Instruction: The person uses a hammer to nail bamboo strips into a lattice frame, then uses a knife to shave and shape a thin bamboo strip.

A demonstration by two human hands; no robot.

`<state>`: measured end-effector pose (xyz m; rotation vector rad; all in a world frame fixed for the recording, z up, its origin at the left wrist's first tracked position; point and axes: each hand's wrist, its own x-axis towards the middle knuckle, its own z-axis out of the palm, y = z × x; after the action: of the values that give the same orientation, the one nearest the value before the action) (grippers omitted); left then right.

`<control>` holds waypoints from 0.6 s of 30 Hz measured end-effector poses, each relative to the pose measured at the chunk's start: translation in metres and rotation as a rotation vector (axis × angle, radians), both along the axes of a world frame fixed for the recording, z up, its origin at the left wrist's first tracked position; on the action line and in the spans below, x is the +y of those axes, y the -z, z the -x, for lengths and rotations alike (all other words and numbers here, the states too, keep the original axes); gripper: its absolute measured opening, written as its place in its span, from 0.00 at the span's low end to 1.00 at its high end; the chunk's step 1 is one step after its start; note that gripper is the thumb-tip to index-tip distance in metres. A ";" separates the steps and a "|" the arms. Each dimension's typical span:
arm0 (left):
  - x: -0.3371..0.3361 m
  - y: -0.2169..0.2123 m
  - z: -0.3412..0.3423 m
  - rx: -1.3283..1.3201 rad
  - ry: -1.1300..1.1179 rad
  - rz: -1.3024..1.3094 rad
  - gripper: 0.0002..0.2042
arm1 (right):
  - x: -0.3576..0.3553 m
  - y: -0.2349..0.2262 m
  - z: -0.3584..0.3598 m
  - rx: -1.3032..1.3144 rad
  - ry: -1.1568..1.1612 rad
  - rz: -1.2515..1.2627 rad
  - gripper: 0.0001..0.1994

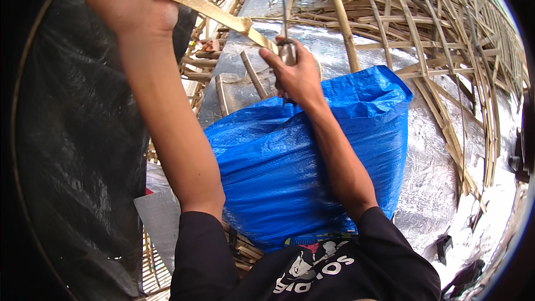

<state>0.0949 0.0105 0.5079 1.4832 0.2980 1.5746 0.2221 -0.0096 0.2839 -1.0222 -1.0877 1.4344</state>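
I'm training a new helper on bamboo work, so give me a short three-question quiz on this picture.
1. True or false: the left hand grips one end of the bamboo strip.
2. What does the right hand hold against the strip: A) a metal blade, B) a paintbrush, C) a rope?
3. What colour is the woven sheet over the person's lap?

Key: 1 true; 2 A; 3 blue.
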 end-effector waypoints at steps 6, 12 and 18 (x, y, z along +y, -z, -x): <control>0.010 -0.014 0.025 -0.093 0.022 0.092 0.29 | 0.000 0.004 0.001 0.172 -0.090 0.013 0.15; 0.033 -0.003 0.037 -0.204 -0.234 0.092 0.31 | 0.007 0.019 0.008 0.143 -0.124 0.106 0.16; 0.028 0.006 0.019 0.129 -0.388 -0.236 0.30 | 0.018 0.035 0.012 0.154 -0.038 0.277 0.15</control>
<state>0.0754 0.0382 0.5018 1.7927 0.5134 1.8723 0.2098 0.0085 0.2494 -1.0677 -0.8161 1.6992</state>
